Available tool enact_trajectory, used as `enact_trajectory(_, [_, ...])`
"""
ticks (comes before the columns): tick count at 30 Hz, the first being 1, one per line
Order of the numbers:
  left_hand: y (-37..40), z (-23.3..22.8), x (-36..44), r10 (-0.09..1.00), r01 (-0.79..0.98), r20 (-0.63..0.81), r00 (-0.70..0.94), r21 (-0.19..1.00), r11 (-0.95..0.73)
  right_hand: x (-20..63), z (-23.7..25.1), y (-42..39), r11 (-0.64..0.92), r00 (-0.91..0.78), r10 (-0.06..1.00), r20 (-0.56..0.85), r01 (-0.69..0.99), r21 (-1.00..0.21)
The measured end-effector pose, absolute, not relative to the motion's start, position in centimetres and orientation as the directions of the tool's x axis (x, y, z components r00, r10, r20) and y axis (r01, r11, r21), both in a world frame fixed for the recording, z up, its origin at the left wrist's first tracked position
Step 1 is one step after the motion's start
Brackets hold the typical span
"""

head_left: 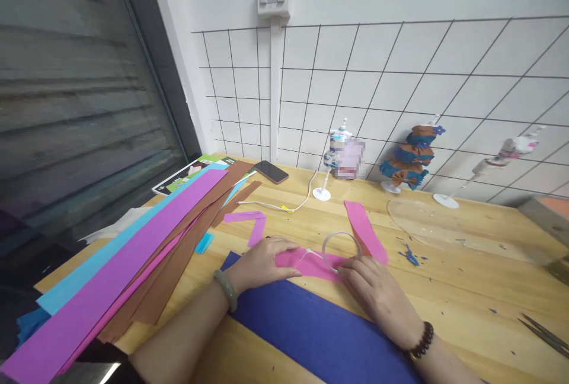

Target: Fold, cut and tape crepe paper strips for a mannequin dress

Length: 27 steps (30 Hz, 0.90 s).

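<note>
A bright pink crepe paper strip lies crosswise between my hands, its near side above a dark blue sheet. My left hand grips the strip's left end, thumb and fingers on either side of it. My right hand is closed at the strip's right part, fingertips at the foot of a thin pale ring that looks like a tape roll standing on edge. From the ring a narrow whitish end runs left over the pink paper. Another pink strip piece slants away behind my right hand.
Long purple, light blue and brown paper strips lie stacked at left. Behind are a phone, a white cord and small dress-form stands, one in a brown-blue paper dress. Scissors lie at right, among blue scraps.
</note>
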State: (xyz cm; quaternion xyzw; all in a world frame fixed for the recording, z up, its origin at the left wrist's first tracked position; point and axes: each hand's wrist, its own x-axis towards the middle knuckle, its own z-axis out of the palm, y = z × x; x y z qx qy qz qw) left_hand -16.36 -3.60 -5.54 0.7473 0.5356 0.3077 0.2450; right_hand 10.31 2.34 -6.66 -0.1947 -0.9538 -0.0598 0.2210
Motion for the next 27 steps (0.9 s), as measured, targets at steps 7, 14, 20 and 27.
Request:
enact_trajectory(7, [-3.7, -5.4, -15.6, 0.977, 0.521, 0.141, 0.161, 0.828, -0.205, 10.0, -6.6, 1.9, 0.931, -0.843, 0.297, 0.448, 0.359, 0.059])
enact_trajectory(14, [-3.6, -5.6, -15.5, 0.976, 0.538, 0.159, 0.151, 0.815, -0.216, 9.6, -6.6, 1.6, 0.935, -0.855, 0.253, 0.452, 0.337, 0.114])
enact_trajectory(20, [-3.6, -5.8, -15.7, 0.976, 0.565, 0.178, 0.128, 0.796, -0.219, 9.4, -6.5, 1.2, 0.942, -0.832, 0.277, 0.480, 0.335, 0.037])
enact_trajectory(27, [-3.5, -6.0, -15.9, 0.978, 0.583, 0.102, 0.183, 0.790, -0.192, 9.6, -7.2, 1.8, 0.855, -0.577, 0.501, 0.645, 0.446, -0.265])
